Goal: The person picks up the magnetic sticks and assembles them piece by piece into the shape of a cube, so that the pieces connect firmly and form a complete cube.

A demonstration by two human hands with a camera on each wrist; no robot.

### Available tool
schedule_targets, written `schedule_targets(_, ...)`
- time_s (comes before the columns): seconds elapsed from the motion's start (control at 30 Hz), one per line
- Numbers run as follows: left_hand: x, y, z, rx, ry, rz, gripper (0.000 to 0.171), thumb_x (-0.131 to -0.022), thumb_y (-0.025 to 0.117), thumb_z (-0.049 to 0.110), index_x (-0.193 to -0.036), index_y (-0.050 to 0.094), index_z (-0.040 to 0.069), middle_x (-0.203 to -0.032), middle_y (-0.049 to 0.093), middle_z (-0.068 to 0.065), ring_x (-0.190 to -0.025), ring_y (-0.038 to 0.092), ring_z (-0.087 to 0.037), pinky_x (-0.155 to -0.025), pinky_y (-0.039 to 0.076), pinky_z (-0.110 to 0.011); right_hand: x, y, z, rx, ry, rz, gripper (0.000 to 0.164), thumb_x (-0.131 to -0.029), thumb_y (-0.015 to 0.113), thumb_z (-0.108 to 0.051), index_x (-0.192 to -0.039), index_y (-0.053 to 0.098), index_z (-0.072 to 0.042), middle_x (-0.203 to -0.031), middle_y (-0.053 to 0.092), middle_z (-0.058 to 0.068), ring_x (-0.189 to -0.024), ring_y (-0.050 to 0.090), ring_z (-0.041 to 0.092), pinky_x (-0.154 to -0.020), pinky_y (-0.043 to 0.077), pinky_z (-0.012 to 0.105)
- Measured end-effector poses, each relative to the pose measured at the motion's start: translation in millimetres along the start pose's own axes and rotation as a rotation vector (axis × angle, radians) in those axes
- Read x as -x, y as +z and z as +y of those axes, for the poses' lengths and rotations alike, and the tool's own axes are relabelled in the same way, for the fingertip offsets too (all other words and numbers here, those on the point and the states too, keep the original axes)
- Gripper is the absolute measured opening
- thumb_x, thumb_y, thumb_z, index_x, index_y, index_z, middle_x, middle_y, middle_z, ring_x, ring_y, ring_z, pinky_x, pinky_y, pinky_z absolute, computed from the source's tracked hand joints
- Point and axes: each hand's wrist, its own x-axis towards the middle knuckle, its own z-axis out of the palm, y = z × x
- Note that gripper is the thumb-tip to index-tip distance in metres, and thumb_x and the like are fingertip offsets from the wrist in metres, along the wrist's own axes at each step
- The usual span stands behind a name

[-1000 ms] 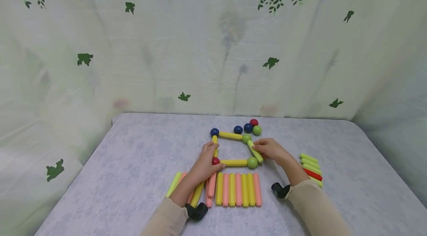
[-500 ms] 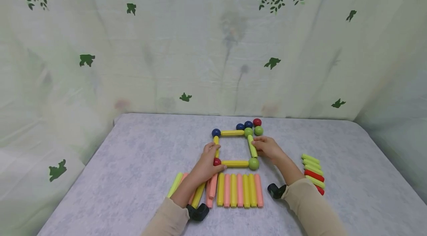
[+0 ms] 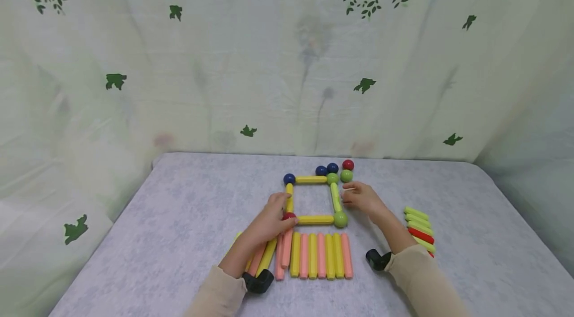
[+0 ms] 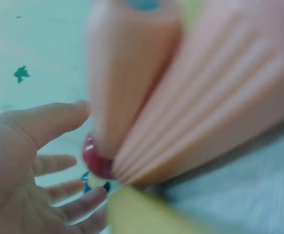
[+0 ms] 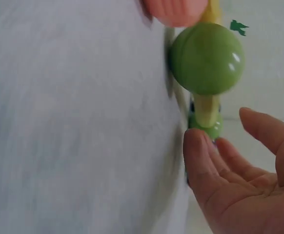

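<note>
Rod-and-Ball Square: All Four Sides in Place

The rod-and-ball square (image 3: pixel 315 220) lies flat at the lower centre of the head view. Three sides are yellow rods; the right side is a lime rod (image 3: pixel 336 198). Balls sit at the corners, presumably as joints for the rod ends: blue ball (image 3: pixel 289 179), red ball (image 3: pixel 289 216) and two green balls (image 3: pixel 340 220).

Left hand (image 3: pixel 271 218): over the red corner, apparently to steady it. Thumb and fingers are spread, enclosing nothing; contact cannot be confirmed.

Right hand (image 3: pixel 363 199): just beside the lime rod. A clear gap separates thumb from fingers; nothing is held.

Spare balls (image 3: pixel 348 164) are grouped above the square's upper-right corner. Yellow and pink rods (image 3: pixel 321 256) lie side by side below it, probably for easy picking; lime and red rods (image 3: pixel 419 226) form a stack-like row at lower right.

Surface: mottled grey tabletop (image 3: pixel 157 257). Room: pale, creased backdrop (image 3: pixel 246 58) printed with branches and dark green shapes.
</note>
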Motion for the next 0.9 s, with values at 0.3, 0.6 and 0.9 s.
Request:
schedule_targets(0.3,27.4,-21.2,-5.5,-0.154,0.228,-0.107,0.034,-0.086,0.054,0.002,-0.118,0.054,0.012,-0.125,0.044,-0.005,-0.115,0.042,-0.022,-0.092,0.038,-0.04,60.7,-39.4,1.3,0.224,-0.264,0.037,0.053,-0.086,0.06,-0.034,-0.127,0.041,-0.006,-0.115,0.052,0.017,-0.104,0.052,0.03,-0.083,0.046,0.04)
schedule_targets(0.6,44.4,-18.1,-8.6,-0.26,0.339,-0.282,0.021,-0.087,0.061,0.017,-0.103,0.065,0.029,-0.119,0.045,0.008,-0.105,0.04,-0.014,-0.087,0.04,-0.034,112.7,-69.6,27.5,0.438,-0.333,0.115,0.046,-0.085,0.063,-0.02,-0.125,0.045,-0.006,-0.113,0.055,0.014,-0.101,0.053,0.028,-0.084,0.043,0.044)
schedule_targets(0.9,44.8,-16.8,-5.1,-0.344,0.427,-0.307,0.023,-0.087,0.06,0.023,-0.108,0.063,0.031,-0.119,0.043,0.006,-0.102,0.041,-0.015,-0.083,0.041,-0.03,131.4,-83.5,50.5,0.618,-0.19,0.055,0.041,-0.075,0.07,-0.006,-0.113,0.056,-0.001,-0.105,0.06,0.01,-0.091,0.059,0.023,-0.075,0.049,0.037)
